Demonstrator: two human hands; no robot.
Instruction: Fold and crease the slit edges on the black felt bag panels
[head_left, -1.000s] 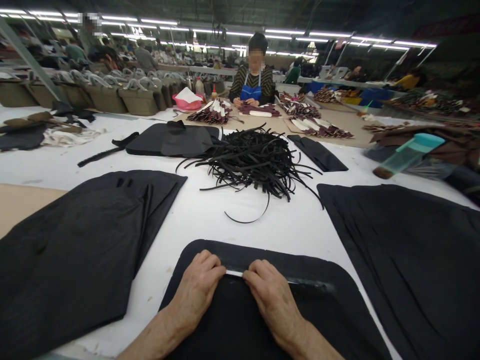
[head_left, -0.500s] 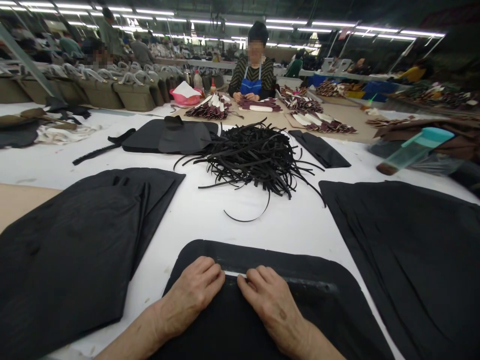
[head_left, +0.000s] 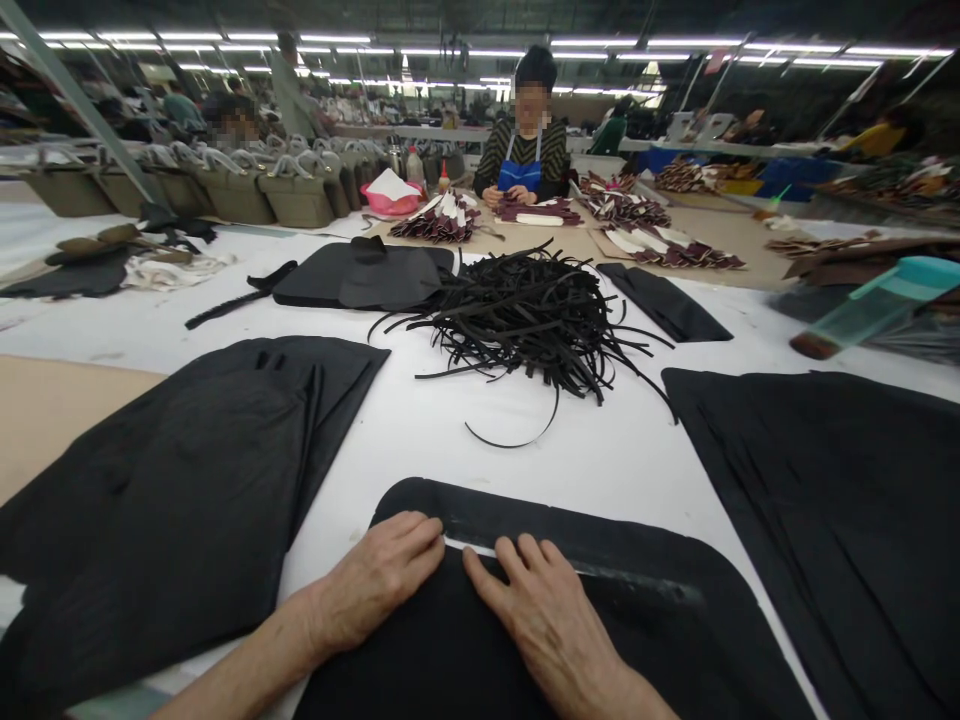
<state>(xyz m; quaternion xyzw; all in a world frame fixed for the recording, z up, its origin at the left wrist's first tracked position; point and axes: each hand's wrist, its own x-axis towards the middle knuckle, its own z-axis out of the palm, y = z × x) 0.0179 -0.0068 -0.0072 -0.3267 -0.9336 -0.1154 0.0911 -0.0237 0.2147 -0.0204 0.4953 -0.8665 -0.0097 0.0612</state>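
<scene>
A large black panel with rounded corners lies in front of me, a shiny band along its upper part. Over it is another black sheet, whose top edge shows a thin white strip. My left hand has its fingers together and bent, pinching at this edge left of the strip. On the other side, my right hand rests with fingers stretched and spread, thumb by the strip and fingertips on the black material. What lies beneath the fingertips is hidden.
Stacked black pieces lie left and right. Ahead sit a heap of black strips, a black pad and a teal-lidded container. Across the table a person handles maroon pieces; olive bags stand back left.
My right hand has opened, its fingers spreading out and its thumb shifting left along the strip. The left hand stays near the edge. The whole view has shifted slightly.
</scene>
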